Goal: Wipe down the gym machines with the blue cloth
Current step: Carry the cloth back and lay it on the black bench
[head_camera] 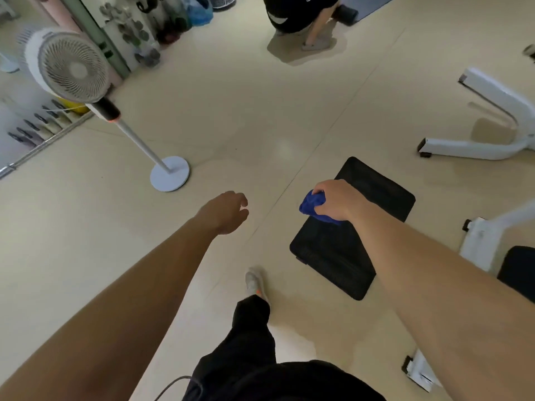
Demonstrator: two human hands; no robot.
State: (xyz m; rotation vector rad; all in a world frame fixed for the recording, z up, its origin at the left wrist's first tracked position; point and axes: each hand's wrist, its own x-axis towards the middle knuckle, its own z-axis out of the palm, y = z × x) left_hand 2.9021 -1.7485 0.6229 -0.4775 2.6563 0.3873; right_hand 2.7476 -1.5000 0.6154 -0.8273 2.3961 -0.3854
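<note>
Beige gym floor (260,125) everywhere, with one black rectangular mat (333,250) at 4 o'clock. Over it the right hand (335,201) grips the one bunched-up blue cloth (311,204). The wad pokes toward 9 o'clock, long axis roughly 10-to-4. The left hand (228,211) is empty, fingers loosely curled. One white pedestal fan (72,65) at 10.

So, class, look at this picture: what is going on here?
A person stands on a gym floor with both arms out. The right hand grips a bunched blue cloth above a black mat; the left hand is empty, fingers loose. The cloth touches no machine yet: the white machine frames stand off to the right. A fan stands on the left.
</note>
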